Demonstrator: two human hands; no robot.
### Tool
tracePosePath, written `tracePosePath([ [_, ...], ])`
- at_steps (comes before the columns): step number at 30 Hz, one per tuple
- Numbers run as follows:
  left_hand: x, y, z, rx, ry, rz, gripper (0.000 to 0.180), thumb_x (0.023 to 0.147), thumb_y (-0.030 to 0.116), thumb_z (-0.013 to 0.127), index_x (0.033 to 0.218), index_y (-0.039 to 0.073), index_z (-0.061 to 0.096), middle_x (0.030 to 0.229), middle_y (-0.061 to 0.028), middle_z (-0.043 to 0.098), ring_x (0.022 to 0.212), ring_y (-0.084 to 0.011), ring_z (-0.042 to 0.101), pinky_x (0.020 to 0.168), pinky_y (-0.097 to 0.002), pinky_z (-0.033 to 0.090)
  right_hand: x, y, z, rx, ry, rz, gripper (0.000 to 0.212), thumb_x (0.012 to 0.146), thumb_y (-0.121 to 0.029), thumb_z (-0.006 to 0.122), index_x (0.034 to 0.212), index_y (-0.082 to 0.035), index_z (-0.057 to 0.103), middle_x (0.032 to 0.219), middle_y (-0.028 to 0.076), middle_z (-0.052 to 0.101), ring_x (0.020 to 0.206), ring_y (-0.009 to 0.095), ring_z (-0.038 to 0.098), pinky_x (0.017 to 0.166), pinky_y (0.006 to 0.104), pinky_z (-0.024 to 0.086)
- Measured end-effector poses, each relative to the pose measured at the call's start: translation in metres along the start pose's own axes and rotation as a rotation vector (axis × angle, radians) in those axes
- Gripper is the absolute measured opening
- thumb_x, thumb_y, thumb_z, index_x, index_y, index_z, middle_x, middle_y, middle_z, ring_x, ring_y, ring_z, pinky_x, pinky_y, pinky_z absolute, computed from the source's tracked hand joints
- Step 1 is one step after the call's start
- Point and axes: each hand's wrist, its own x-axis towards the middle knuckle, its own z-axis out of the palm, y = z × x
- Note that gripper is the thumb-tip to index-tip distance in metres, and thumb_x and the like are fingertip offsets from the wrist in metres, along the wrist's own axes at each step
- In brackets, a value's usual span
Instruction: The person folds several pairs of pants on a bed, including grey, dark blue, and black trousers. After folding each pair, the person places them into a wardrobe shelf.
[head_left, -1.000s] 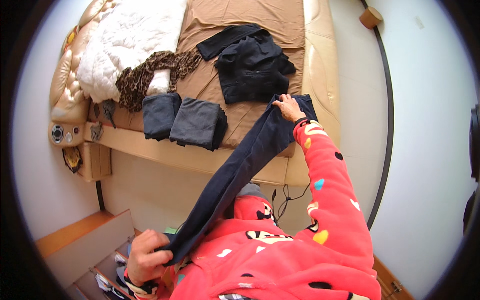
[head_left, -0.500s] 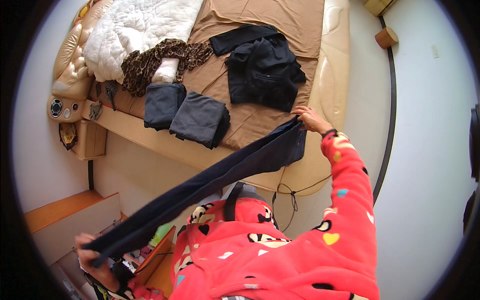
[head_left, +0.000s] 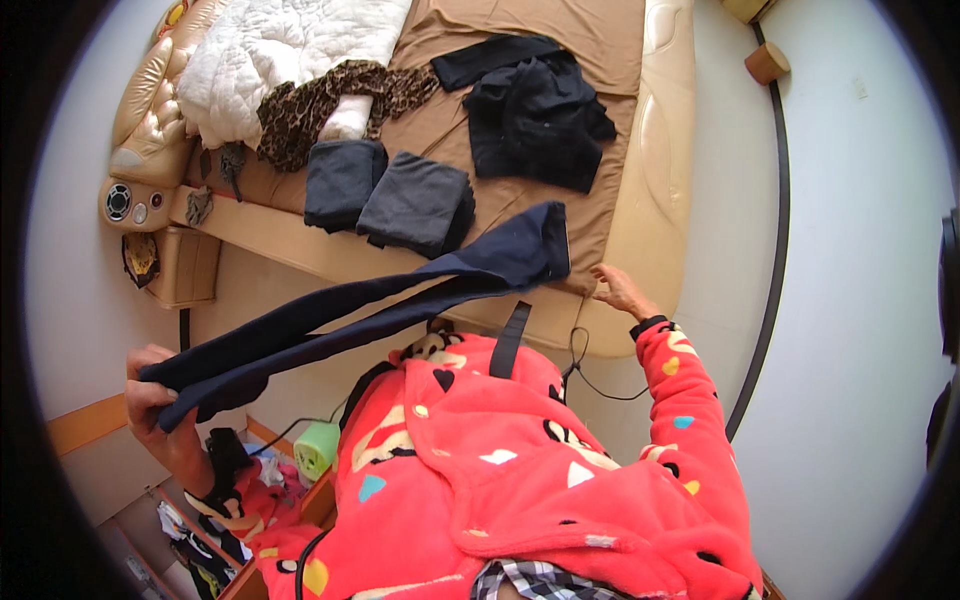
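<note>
We are gripping one end of the dark navy garment point(head_left: 330, 325) in our left hand point(head_left: 160, 400), fingers clamped on it. The garment is stretching away from that hand toward the bed point(head_left: 600, 200). Our right hand point(head_left: 620, 290) is hovering just beside the garment's far end, fingers spread and holding nothing.

The near part of the bed point(head_left: 590, 215) is bare, so a hand can pass there. Farther in, two folded dark piles point(head_left: 395, 200) and a black heap point(head_left: 535, 115) block the way. The long dark cloth point(head_left: 350, 310) hangs across the front.
</note>
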Motion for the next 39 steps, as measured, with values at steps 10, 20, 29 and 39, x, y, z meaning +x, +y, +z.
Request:
tracePosePath([
  [10,-0.005,0.053,-0.004,0.033,0.09,0.182,0.03,0.08,0.032,0.075,0.08,0.019,0.048,0.08,-0.0042,0.039,0.072,-0.0183,0.042,0.059,-0.0261,0.035,0.041,-0.021,0.077,0.043,0.413,0.01,0.058,0.074,-0.003,0.07,0.128,-0.006,0.049,0.105,0.015,0.062,0.104,0.033,0.058,0.094,0.0408,0.046],
  [20,-0.047,0.058,-0.034,-0.27,-0.156,0.372,0.016,0.067,0.009,0.072,0.079,0.016,0.064,0.08,-0.0065,0.048,0.07,-0.0195,0.053,0.058,-0.0242,0.045,0.16,-0.062,0.009,-0.156,0.174,-0.323,0.092,0.073,0.006,0.067,0.151,-0.025,0.028,0.134,0.016,0.049,0.124,0.036,0.046,0.104,0.0424,0.041],
  [29,-0.094,0.08,-0.069,-0.265,-0.307,0.049,0.025,0.063,0.015,0.077,0.078,0.004,0.061,0.082,-0.0113,0.055,0.067,-0.0218,0.06,0.06,-0.0271,0.052,0.225,-0.09,0.047,-0.324,-0.188,-0.609,0.043,0.061,0.007,0.064,0.099,-0.012,0.062,0.135,0.007,0.052,0.122,0.034,0.048,0.102,0.0424,0.042],
  [39,-0.143,0.023,-0.094,0.051,0.581,-0.312,0.029,0.088,0.016,0.068,0.091,0.011,0.04,0.097,-0.0062,0.043,0.09,-0.0177,0.045,0.089,-0.0272,0.034,0.111,-0.098,-0.044,0.539,0.208,-0.319,0.017,0.087,0.0,0.064,0.102,-0.003,0.057,0.09,0.001,0.058,0.091,0.012,0.057,0.081,0.0258,0.047],
])
